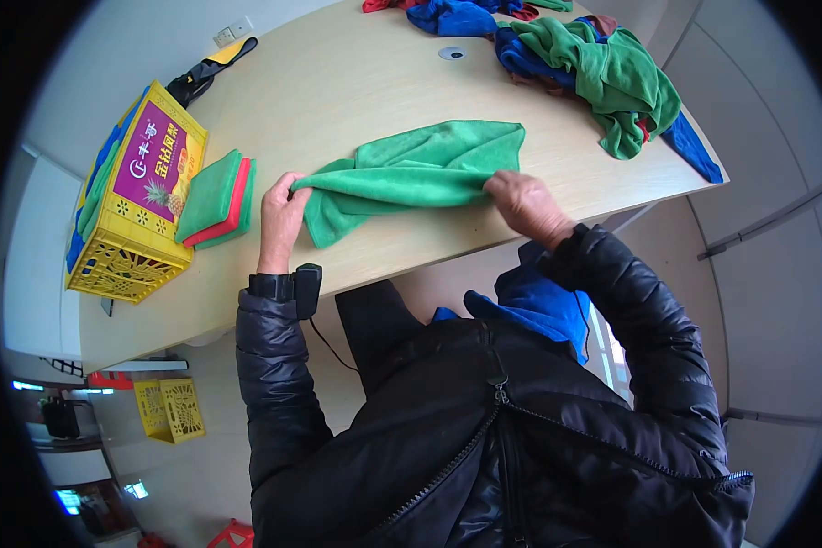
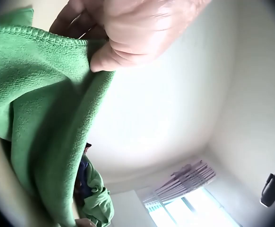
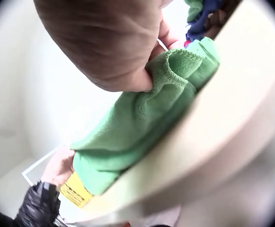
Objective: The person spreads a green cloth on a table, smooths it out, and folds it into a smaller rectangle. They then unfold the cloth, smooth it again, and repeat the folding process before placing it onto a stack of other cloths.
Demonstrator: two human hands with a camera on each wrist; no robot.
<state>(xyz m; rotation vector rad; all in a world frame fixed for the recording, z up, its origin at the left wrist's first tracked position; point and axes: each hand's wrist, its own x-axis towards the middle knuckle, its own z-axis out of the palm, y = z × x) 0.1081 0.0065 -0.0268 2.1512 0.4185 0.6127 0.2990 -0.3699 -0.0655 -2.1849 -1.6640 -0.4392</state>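
A green towel [image 1: 411, 173] lies partly spread on the table, its near edge raised between two hands. The left hand [image 1: 284, 212] pinches its left corner; in the left wrist view the thumb presses on the stitched hem of the towel [image 2: 43, 80]. At the other end the right hand [image 1: 528, 205] pinches the right corner, and the right wrist view shows the towel [image 3: 132, 123] gathered under that thumb. The far part of the cloth rests on the tabletop with some creases. Left of the left hand sits a folded stack of green and red towels [image 1: 217, 203].
A yellow crate [image 1: 137, 247] with cloths in it stands at the table's left side. Heaped green, blue and red cloths [image 1: 612, 78] lie at the back right. A round cable hole [image 1: 452, 54] is in the tabletop [image 1: 310, 91]. Blue cloth [image 1: 543, 297] hangs below the front edge.
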